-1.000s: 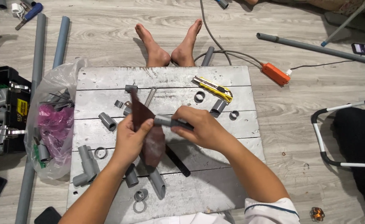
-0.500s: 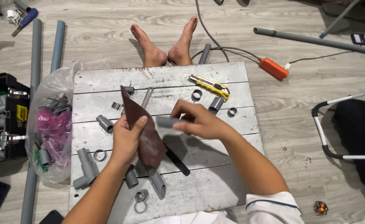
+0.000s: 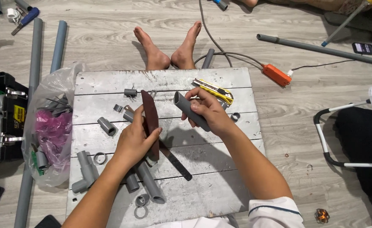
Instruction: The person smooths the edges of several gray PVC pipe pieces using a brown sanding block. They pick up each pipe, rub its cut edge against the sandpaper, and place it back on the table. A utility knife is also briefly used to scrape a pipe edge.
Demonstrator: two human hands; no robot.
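My left hand [image 3: 136,141] holds a dark brown sheet of sandpaper [image 3: 151,119], folded and standing on edge over the grey board [image 3: 211,190]. My right hand [image 3: 207,110] grips a short grey pipe piece [image 3: 188,110], tilted with its open end up and to the left, apart from the sandpaper. Under my hands lie a black flat blade [image 3: 176,161] and a longer grey pipe piece [image 3: 149,185].
Grey fittings and rings are scattered on the board, with a tee joint [image 3: 84,171] at the left and a yellow utility knife [image 3: 213,90] at the back. A plastic bag [image 3: 50,126], black toolbox [image 3: 2,116], long pipes [image 3: 34,59], orange plug box [image 3: 277,74] and bare feet [image 3: 169,46] surround it.
My right hand has lifted the pipe piece away from the sandpaper and tilted it up toward the back. My left hand has turned the sandpaper edge-on.
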